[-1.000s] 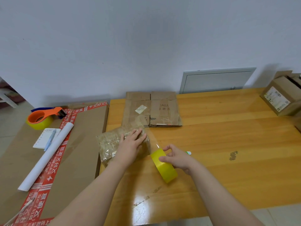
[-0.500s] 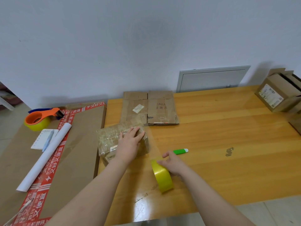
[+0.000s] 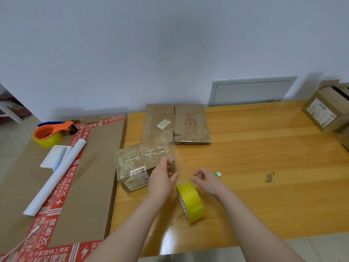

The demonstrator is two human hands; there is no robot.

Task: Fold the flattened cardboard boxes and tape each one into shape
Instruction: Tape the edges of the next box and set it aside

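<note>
Box (image 3: 139, 159) is sitting by the left edge of the table (image 3: 255, 148), lengthwise left-right, open wood stretching rightward; left hand (image 3: 161, 179) is gripping its right end; right hand (image 3: 208, 181) is curling, grip unclear.

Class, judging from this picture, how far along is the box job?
Done: the near box looks folded and taped. In hand: the left hand touches its end, the right hand hovers by the yellow tape roll. Left: flattened boxes lie unfolded behind it.

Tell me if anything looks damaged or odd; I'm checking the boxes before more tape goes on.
The flattened cardboard boxes at the far side of the table have torn, ragged near edges. The folded box is covered in wrinkled tape. A dark smudge marks the table on the right.
</note>
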